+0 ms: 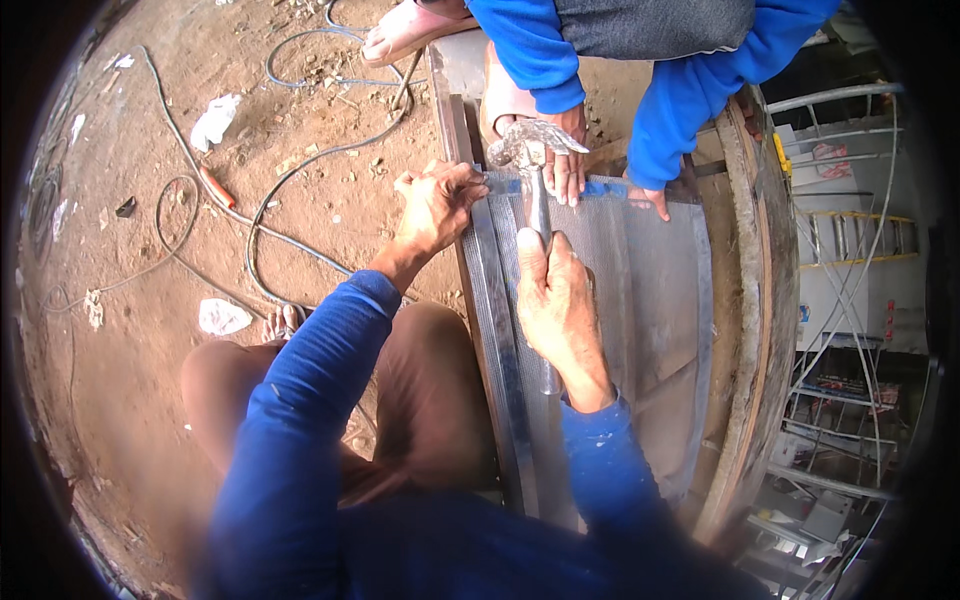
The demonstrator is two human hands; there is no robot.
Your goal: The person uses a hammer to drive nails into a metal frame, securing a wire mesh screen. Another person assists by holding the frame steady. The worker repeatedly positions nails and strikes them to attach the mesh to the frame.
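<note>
My right hand (pixel 562 300) is wrapped round the handle of a claw hammer (pixel 537 205), whose worn metal head is raised over the far end of a grey mesh panel (pixel 585 265). A blue-grey strip (pixel 510 370) runs along the panel's left side. At the far left corner of the panel, my left hand (pixel 440 205) is closed, its fingertips pressed at the edge; whatever they pinch is too small to make out. Across from me, a co-worker in blue sleeves lays one hand (pixel 567 165) and the other hand (pixel 650 200) on the panel's far edge.
Cables (pixel 255 225) with an orange connector (pixel 217 187) snake over the dirt ground (pixel 110 330) at left, among white scraps (pixel 215 122). A wooden beam (pixel 755 330) borders the panel at right. Beyond it lie a yellow-railed ladder (pixel 860 238) and metal rods at a lower level.
</note>
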